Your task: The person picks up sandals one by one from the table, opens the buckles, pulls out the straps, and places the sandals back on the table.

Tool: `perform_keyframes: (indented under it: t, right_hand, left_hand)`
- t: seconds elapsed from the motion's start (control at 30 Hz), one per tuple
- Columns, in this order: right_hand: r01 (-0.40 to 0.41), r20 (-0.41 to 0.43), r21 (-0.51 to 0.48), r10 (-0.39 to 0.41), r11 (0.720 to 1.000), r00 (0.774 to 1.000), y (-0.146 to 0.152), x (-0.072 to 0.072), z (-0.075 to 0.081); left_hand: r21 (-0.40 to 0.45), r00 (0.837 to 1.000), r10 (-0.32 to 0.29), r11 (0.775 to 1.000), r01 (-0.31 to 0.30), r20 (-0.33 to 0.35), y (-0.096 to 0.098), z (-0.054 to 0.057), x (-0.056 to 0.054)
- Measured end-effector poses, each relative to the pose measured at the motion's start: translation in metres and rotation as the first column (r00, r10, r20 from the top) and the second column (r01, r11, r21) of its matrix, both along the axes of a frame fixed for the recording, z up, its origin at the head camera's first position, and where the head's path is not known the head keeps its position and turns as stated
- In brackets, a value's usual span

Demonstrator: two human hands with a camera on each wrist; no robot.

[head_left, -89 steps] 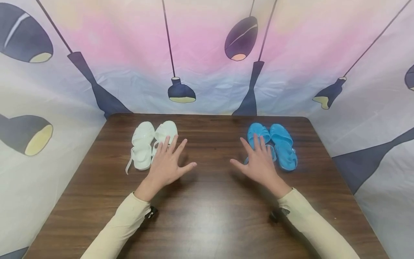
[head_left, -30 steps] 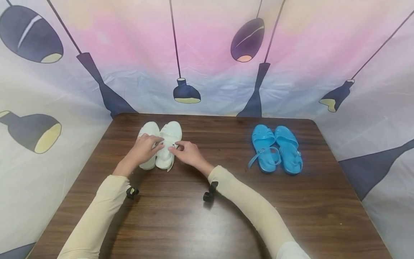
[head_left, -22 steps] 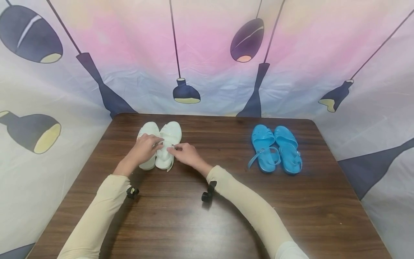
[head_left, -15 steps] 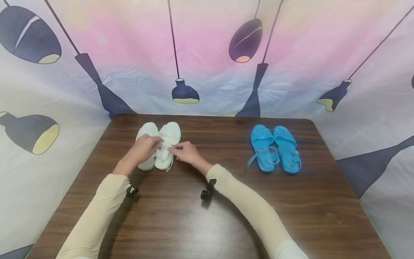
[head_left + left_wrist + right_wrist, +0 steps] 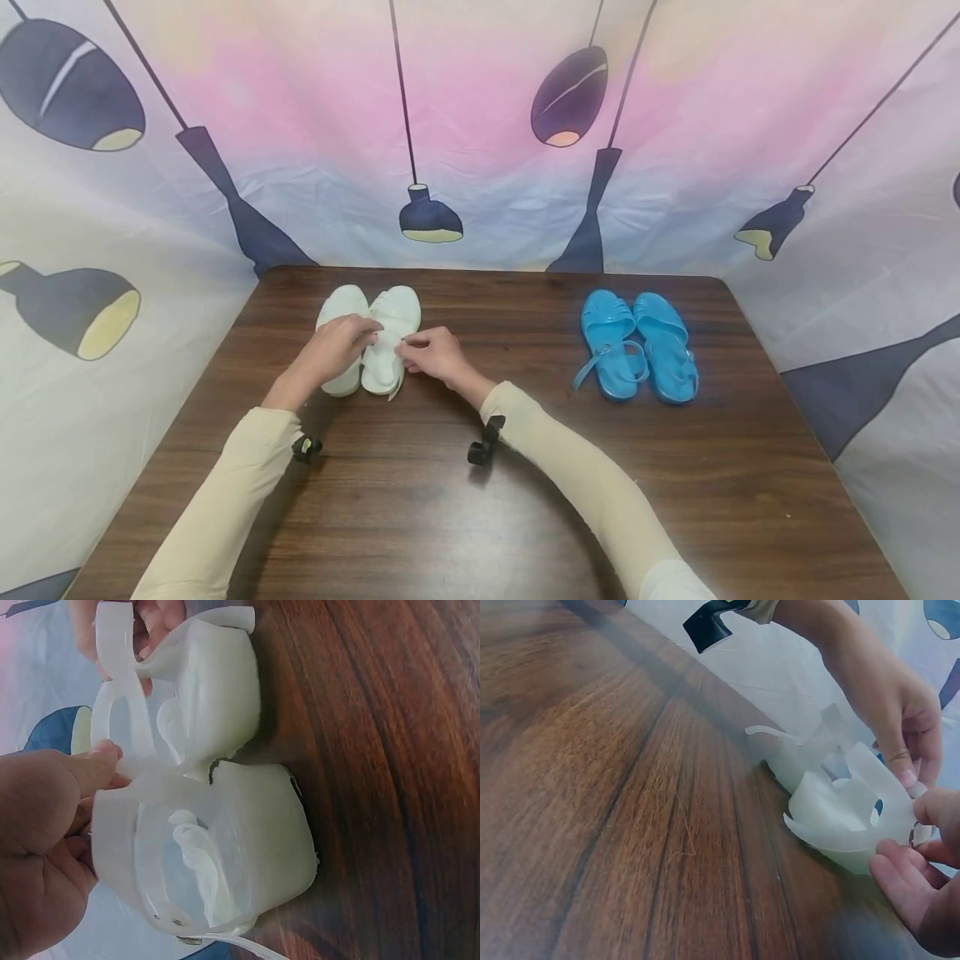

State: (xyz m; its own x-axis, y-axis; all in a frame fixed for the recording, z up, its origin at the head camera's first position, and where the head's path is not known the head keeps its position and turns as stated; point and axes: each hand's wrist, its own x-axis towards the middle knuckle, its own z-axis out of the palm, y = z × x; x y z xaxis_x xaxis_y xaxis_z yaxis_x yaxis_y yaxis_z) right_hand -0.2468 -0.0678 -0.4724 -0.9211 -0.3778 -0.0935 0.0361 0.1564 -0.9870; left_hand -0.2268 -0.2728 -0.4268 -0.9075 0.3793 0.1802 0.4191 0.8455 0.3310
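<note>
While L hand [image 5: 330, 347] pinches the strap [image 5: 874, 776] of the white sandal [image 5: 384, 358] lying btwn both hands, R hand [image 5: 437, 355], pinching its metal buckle [image 5: 913, 835], should prob. work gently, w/ strap flat & untwisted.

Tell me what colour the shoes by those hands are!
The sandals are milky white; the left wrist view shows it best, close up.

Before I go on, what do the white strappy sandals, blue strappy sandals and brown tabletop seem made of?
White strappy sandals: likely moulded plastic or rubber, semi-glossy; slightly translucent in the left wrist view.
Blue strappy sandals: probably similar plastic, glossy; bright highlights at the toes.
Brown tabletop: wood or wood-look laminate, satin; grain streaks, soft reflected light.
</note>
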Motion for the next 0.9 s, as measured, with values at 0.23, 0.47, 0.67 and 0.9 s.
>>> perform_keyframes:
  t: [0.23,0.47,0.67,0.9]
  right_hand:
    - [0.011,-0.005,-0.084,-0.012,0.996,1.0,0.015,0.002,0.004]
    - [0.001,-0.108,-0.023,-0.003,1.0,0.994,0.04,0.005,0.017]
    - [0.016,-0.16,0.026,-0.012,1.0,0.987,0.068,0.012,0.03]
    - [0.06,-0.196,0.064,-0.046,0.996,0.98,0.108,0.025,0.039]
  left_hand:
    - [0.076,0.999,-0.017,0.997,0.021,-0.05,0.005,0.001,0.003]
    - [0.195,0.998,-0.036,0.98,0.044,-0.048,0.024,0.01,0.009]
    - [0.285,0.999,-0.042,0.957,0.044,-0.014,0.048,0.016,0.014]
    - [0.366,0.995,-0.091,0.926,0.098,-0.036,0.081,0.013,0.022]
